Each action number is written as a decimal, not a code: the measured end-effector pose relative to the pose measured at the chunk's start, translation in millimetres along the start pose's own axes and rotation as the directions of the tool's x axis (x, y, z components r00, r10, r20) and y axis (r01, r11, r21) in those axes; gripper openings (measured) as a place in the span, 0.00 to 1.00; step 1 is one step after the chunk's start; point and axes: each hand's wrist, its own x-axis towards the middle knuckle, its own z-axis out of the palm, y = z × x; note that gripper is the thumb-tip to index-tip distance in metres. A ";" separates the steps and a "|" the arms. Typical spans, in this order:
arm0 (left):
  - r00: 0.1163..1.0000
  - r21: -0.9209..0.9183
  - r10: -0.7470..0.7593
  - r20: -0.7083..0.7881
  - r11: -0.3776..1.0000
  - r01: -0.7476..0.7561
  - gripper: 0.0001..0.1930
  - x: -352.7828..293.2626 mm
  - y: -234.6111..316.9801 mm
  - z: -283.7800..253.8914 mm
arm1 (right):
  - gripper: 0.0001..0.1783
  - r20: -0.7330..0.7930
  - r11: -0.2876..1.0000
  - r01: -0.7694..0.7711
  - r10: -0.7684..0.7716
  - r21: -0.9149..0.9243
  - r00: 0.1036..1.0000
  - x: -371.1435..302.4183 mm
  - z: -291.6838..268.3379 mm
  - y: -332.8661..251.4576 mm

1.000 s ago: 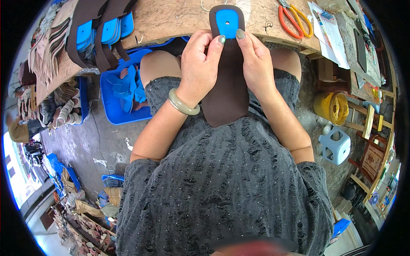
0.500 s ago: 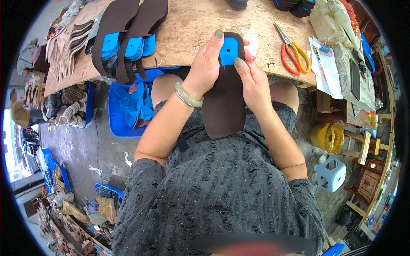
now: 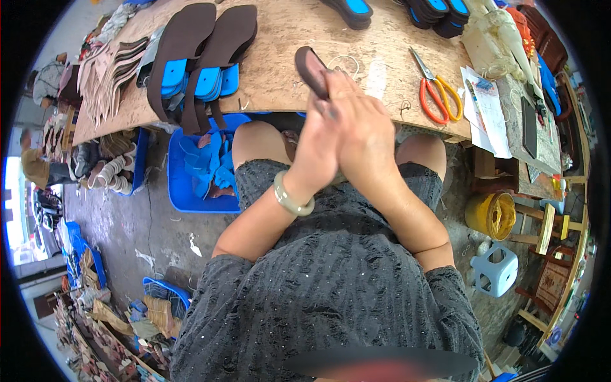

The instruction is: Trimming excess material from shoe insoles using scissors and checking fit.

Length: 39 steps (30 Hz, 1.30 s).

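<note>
A dark brown shoe insole [image 3: 310, 75] sticks up from between my hands, seen nearly edge-on and curled, with a pinkish area showing inside its curve. The rest of it is hidden by my palms and fingers. My left hand [image 3: 313, 143], with a pale bangle at its wrist, is closed round the insole from the left. My right hand [image 3: 369, 130] presses over it from the right, the two hands touching and slightly blurred. Both are above my lap at the near edge of the wooden table [image 3: 280, 76]. The insole's blue piece is out of sight.
Brown insoles with blue pieces [image 3: 207, 83] lie at the table's left, beside stacked pale strips [image 3: 111, 76]. Orange-and-yellow-handled scissors [image 3: 436, 95] and papers [image 3: 487, 111] lie right. More insole stacks [image 3: 350, 14] stand at the back. A blue bin [image 3: 181, 202] of blue scraps is below.
The insole, held flat with its blue piece facing up, is now turned edge-on and curled. My right hand has come across against my left. The view has shifted slightly.
</note>
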 end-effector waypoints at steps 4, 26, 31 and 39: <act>0.975 -0.458 -0.199 -0.098 0.879 0.133 0.27 12.9 0.7 -19.1 | 0.22 0.066 0.986 0.121 -0.129 0.115 0.989 -16.7 -23.5 -5.9; 0.988 -0.298 -0.108 -0.113 0.952 0.071 0.27 -4.4 -11.0 -23.5 | 0.11 0.379 0.331 -0.536 0.434 0.777 0.817 -55.9 7.6 27.3; 0.966 -0.379 -0.150 -0.212 0.923 0.060 0.24 -2.8 -5.8 -19.4 | 0.15 -0.118 0.955 0.070 -0.037 0.289 0.992 -55.3 3.0 19.2; 0.944 -0.718 -0.323 -0.066 0.672 0.180 0.22 -1.7 -8.5 -31.0 | 0.23 0.051 0.968 0.218 -0.225 0.123 0.973 -59.3 -7.5 14.8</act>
